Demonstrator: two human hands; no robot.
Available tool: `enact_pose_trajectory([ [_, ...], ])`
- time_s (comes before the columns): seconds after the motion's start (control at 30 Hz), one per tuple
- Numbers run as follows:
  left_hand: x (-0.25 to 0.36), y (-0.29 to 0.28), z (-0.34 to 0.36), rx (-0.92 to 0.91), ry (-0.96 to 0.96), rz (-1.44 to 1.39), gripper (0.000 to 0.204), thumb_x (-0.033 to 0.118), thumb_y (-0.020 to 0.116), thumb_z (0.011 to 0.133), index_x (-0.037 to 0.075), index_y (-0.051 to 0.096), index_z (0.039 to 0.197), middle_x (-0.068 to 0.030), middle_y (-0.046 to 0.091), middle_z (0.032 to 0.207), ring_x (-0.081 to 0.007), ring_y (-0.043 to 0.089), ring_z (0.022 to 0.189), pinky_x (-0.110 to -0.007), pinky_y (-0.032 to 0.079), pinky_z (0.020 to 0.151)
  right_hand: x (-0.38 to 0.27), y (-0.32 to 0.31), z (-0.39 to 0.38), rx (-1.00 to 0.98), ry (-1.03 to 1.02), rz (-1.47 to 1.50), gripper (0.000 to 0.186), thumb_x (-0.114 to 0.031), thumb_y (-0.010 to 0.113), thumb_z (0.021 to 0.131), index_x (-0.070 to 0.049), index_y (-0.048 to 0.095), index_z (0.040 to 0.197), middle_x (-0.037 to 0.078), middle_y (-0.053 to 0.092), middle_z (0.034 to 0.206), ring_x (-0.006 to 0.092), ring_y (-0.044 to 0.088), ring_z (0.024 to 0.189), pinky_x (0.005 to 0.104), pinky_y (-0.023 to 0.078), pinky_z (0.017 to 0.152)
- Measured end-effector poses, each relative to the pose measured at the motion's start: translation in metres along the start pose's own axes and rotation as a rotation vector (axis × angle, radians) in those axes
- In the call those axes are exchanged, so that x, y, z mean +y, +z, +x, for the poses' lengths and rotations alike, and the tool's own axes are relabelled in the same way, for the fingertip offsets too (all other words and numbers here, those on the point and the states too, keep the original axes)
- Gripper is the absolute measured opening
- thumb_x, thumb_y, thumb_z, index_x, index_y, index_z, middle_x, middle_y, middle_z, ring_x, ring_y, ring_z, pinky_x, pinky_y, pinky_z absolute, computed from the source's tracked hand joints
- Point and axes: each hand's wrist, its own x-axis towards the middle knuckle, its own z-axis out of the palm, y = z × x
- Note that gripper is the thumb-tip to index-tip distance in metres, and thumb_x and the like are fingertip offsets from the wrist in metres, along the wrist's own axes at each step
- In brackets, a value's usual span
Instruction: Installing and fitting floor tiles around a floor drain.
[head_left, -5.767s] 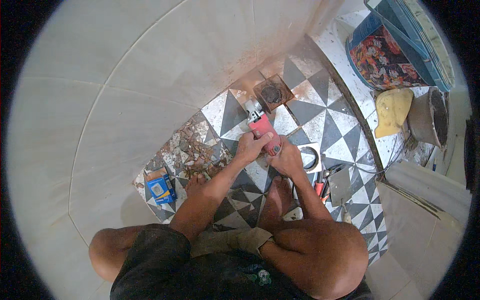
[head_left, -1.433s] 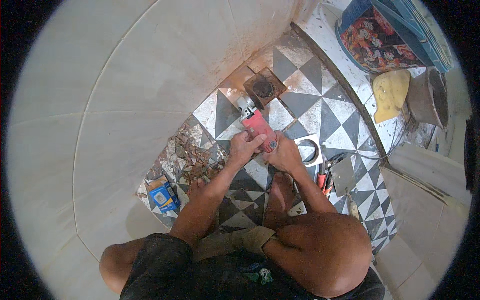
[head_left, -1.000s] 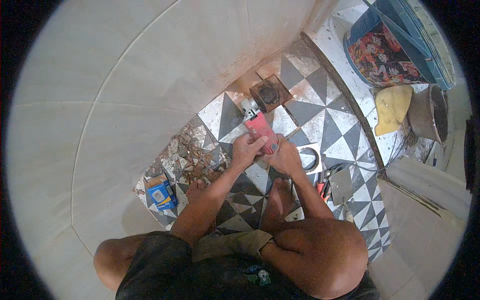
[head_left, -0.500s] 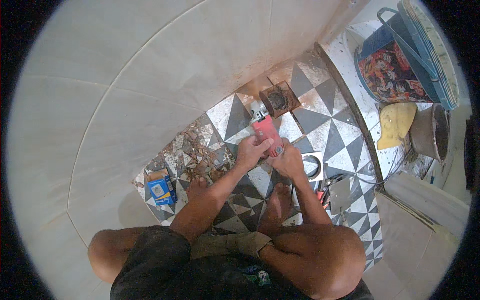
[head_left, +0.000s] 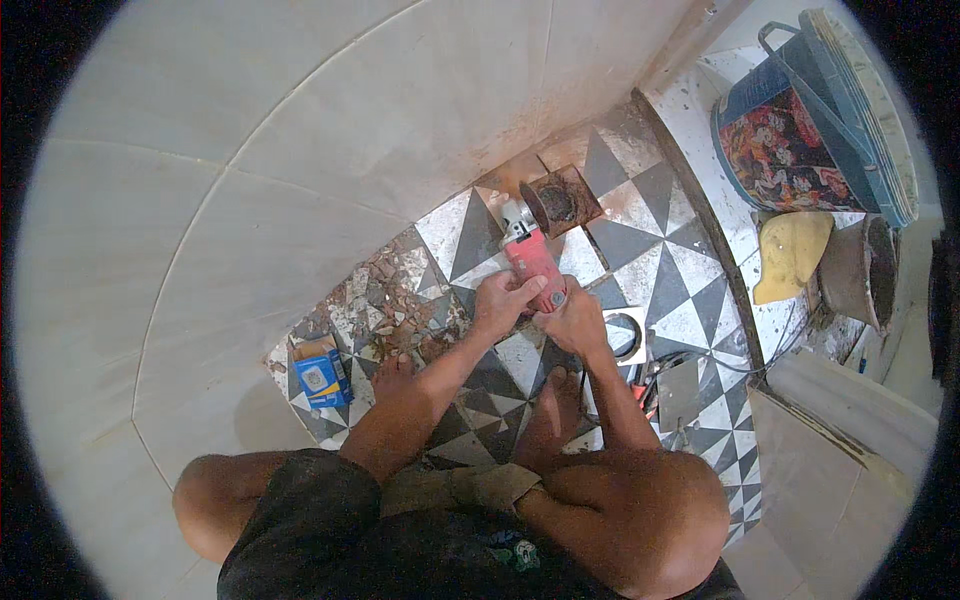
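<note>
One grinder (head_left: 536,262), red with a metal head and a single dark disc (head_left: 534,208), was held in two hands near the middle of the view. The left hand (head_left: 503,305) was closed round its body from seven o'clock, thumb on top; the right hand (head_left: 573,317) gripped its rear end from five. One square drain (head_left: 589,203) lay at the grinder's one o'clock, the disc standing at its near left rim; whether they touched could not be told. One white frame (head_left: 638,320) with a round opening lay at four. Beyond it were one flat plate (head_left: 680,388) and a red-handled tool (head_left: 645,398), partly hidden. One heap of rubble (head_left: 392,312), its pieces too many to count, spread between eight and nine.

One blue box (head_left: 322,382) at eight bore a picture and small print. One blue bucket (head_left: 790,145) at two carried a panel of colourful printed figures. One yellow piece (head_left: 790,255) and one pot (head_left: 848,268) stood at three.

The wall (head_left: 290,230) bounded the grinder from nine to twelve. A raised edge (head_left: 703,222) curved past between one and four, with a strip of patterned tiles (head_left: 672,283) between. Two bare feet flanked the space at six.
</note>
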Motion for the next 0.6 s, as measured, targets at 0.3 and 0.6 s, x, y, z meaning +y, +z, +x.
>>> enact_pose_trajectory([
  [0.3, -0.004, -0.003, -0.001, -0.010, -0.007, -0.050, 0.042, 0.035, 0.075, 0.086, -0.005, 0.067, 0.095, -0.0092, 0.070, 0.084, -0.0134, 0.067, 0.070, -0.028, 0.057, 0.058, 0.002, 0.005, 0.001, -0.001, -0.044, 0.010, 0.060, -0.029, 0.078, 0.065, 0.004, 0.057, 0.110, 0.028, 0.068, 0.093, 0.0445, 0.067, 0.090, 0.0491, 0.053, 0.081],
  [0.6, -0.020, -0.005, 0.011, 0.005, 0.012, 0.015, 0.043, 0.035, 0.076, 0.085, -0.007, 0.067, 0.091, -0.0111, 0.071, 0.082, -0.0144, 0.068, 0.066, -0.029, 0.057, 0.058, -0.007, -0.003, 0.000, 0.020, -0.032, 0.017, 0.058, -0.029, 0.077, 0.065, 0.004, 0.057, 0.109, 0.029, 0.067, 0.094, 0.0456, 0.066, 0.089, 0.0494, 0.053, 0.080],
])
